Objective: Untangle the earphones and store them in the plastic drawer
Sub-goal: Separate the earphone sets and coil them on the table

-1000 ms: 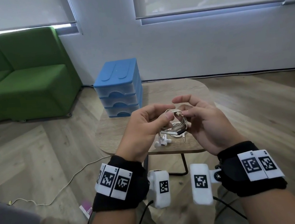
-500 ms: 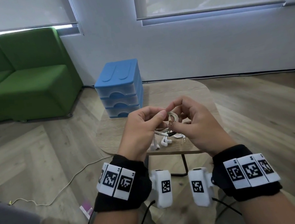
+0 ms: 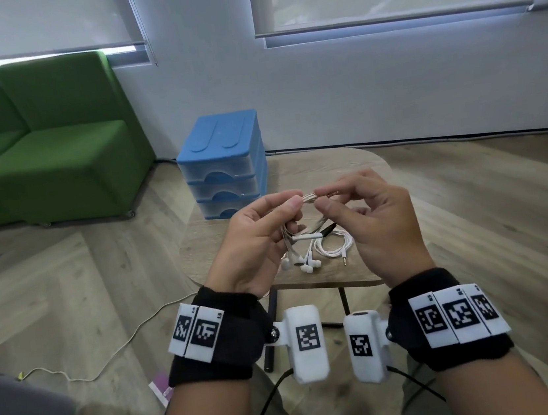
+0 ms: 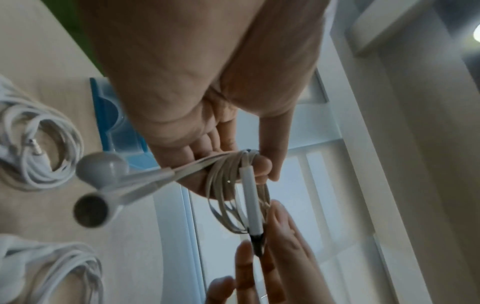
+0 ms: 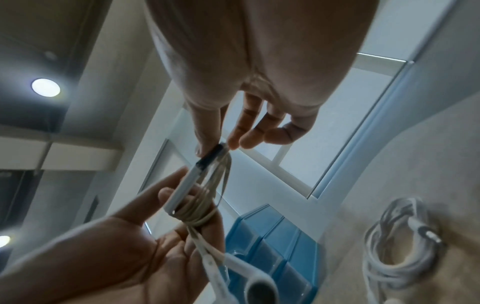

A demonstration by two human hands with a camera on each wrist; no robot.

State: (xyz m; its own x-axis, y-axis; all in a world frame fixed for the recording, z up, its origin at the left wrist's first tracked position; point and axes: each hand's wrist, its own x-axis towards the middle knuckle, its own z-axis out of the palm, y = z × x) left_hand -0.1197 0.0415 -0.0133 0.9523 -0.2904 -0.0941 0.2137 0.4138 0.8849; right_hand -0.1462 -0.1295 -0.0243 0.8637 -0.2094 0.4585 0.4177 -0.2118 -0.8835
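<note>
Above the small wooden table (image 3: 357,169) I hold a coiled beige earphone cable (image 3: 309,197) between both hands. My left hand (image 3: 291,201) grips one side of the coil (image 4: 226,185), with loops wrapped round its fingers. My right hand (image 3: 320,199) pinches the other side between thumb and forefinger (image 5: 215,150). The white inline remote (image 4: 250,197) with a black end lies along the coil. Its two earbuds (image 4: 101,168) dangle below my left hand. The blue plastic drawer unit (image 3: 226,165) stands at the table's far left, all three drawers shut.
Another coiled white earphone cable (image 3: 334,246) with its jack lies on the table under my hands, also seen from the right wrist (image 5: 400,246). A green sofa (image 3: 37,150) stands at the left. A thin cord (image 3: 111,358) trails over the wooden floor.
My hands have moved slightly apart, so the beige coil is now stretched between them instead of bunched. The right hand shifted right and now pinches the coil's end.
</note>
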